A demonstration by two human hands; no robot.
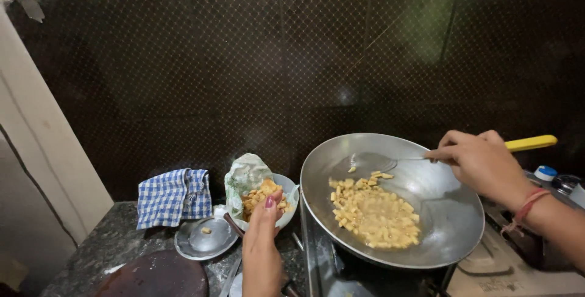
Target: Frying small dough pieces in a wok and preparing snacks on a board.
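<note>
Frying pale golden cubes (375,212) fill the steel wok (451,224), oil-glossed.

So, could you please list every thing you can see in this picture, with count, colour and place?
wok: one, silver, centre right on the stove
fried cubes: many, golden, in the wok's oil
skimmer: one, metal with yellow handle, over the wok
bowl: one, pale, left of the wok, holds browned pieces on paper
lid: one, steel, on the counter
checked cloth: one, blue and white, against the wall
round board: one, brown, bottom left
left hand: touches the bowl
right hand: grips the skimmer
</note>
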